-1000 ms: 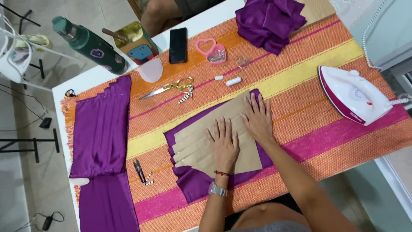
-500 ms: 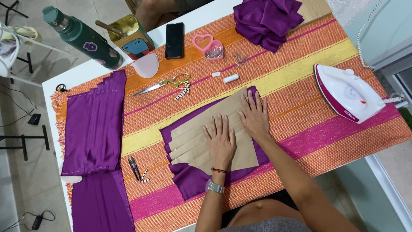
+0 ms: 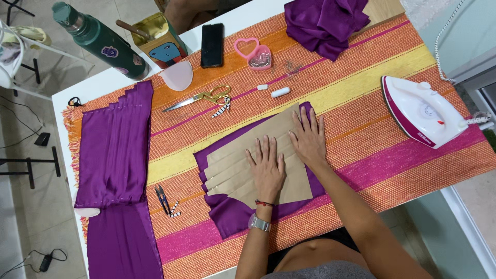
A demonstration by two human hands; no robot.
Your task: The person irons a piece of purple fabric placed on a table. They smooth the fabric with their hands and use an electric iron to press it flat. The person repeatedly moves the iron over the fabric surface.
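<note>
1. Pressing flat, we had both palms open and fingers spread, gripping nothing: our left hand (image 3: 267, 168) and right hand (image 3: 309, 138) lay on the brown paper pattern (image 3: 243, 165).
2. We saw the pattern fanned in stepped layers on a purple fabric piece (image 3: 233, 217), which showed round its left and near edges, at the middle of the striped cloth (image 3: 361, 88).
3. We judged the step in hand to be smoothing and holding the paper on the fabric; the next move would call for fixing it without letting it slide.
4. Farther off lay gold-handled scissors (image 3: 199, 98) and a heart-shaped pink box (image 3: 254, 53); small snips (image 3: 164, 199) sat left, an iron (image 3: 421, 111) right.
</note>
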